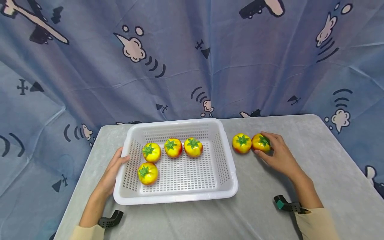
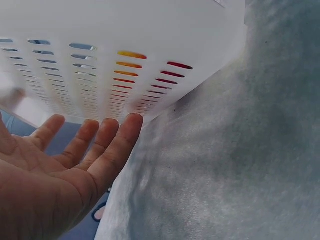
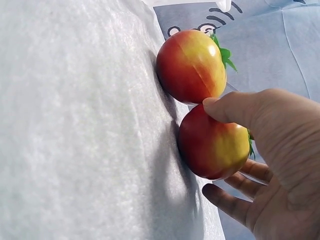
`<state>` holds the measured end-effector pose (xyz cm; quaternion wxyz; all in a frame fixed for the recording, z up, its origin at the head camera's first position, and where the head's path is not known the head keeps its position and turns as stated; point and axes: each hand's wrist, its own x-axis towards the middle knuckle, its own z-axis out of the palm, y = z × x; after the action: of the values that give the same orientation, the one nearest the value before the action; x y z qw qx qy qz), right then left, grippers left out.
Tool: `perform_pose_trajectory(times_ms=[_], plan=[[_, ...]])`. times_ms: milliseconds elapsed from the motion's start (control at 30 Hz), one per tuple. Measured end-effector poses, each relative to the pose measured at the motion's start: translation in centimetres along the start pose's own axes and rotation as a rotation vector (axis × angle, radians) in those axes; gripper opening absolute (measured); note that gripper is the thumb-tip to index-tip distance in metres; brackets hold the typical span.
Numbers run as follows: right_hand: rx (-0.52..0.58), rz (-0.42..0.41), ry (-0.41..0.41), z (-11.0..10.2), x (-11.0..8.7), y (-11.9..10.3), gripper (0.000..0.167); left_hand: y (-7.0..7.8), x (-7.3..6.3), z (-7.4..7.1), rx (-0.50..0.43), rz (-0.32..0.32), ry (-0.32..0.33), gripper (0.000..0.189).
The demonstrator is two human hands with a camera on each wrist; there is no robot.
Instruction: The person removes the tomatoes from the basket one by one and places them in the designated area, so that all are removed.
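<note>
My left hand (image 1: 110, 175) grips the left side of a white plastic basket (image 1: 177, 198), thumb over the rim and fingers spread against the slotted outer wall (image 2: 165, 30). Inside the basket lie several yellow-and-red toy tomatoes (image 1: 148, 174) with green star-shaped leaves, grouped toward the left and middle. To the right of the basket, my right hand (image 1: 280, 156) holds another toy tomato (image 3: 212, 145) between thumb and fingers, close over the tabletop. A second toy tomato (image 1: 241, 143) sits right beside it, between the held one and the basket.
A light grey cloth covers the table (image 1: 324, 160). Behind the table's far edge hangs a blue patterned curtain (image 1: 180, 66). Black bands (image 1: 111, 220) sit on both wrists.
</note>
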<state>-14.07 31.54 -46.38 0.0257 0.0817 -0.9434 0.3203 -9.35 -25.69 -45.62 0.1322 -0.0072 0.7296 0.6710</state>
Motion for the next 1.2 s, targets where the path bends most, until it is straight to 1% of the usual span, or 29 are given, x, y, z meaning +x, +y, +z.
perform_pose_trajectory(times_ms=[200, 467, 667, 900, 1000, 1100, 1200], plan=[[0.004, 0.004, 0.000, 0.0, -0.1, 0.0, 0.075, 0.0, 0.0, 0.1, 0.003, -0.007, 0.012, 0.056], [-0.019, -0.013, 0.012, -0.2, -0.2, 0.0, 0.072, 0.0, 0.0, 0.1, 0.004, 0.000, 0.006, 0.056], [-0.008, -0.007, -0.002, -0.2, -0.1, 0.0, 0.074, 0.0, 0.1, 0.1, 0.003, 0.006, 0.004, 0.056], [-0.006, -0.015, 0.013, -0.2, 0.0, 0.0, 0.075, -0.1, 0.0, 0.1, 0.006, 0.010, 0.003, 0.056], [-0.015, -0.017, 0.018, -0.4, 0.0, -0.1, 0.075, -0.1, 0.0, 0.1, 0.002, 0.012, 0.005, 0.056], [-0.034, -0.004, 0.022, -0.7, -0.2, -0.4, 0.074, -0.1, 0.0, 0.1, -0.018, 0.015, -0.011, 0.056], [-0.039, -0.007, 0.024, -0.7, 0.0, -0.9, 0.073, 0.0, -0.2, -0.2, -0.018, 0.015, -0.011, 0.056]])
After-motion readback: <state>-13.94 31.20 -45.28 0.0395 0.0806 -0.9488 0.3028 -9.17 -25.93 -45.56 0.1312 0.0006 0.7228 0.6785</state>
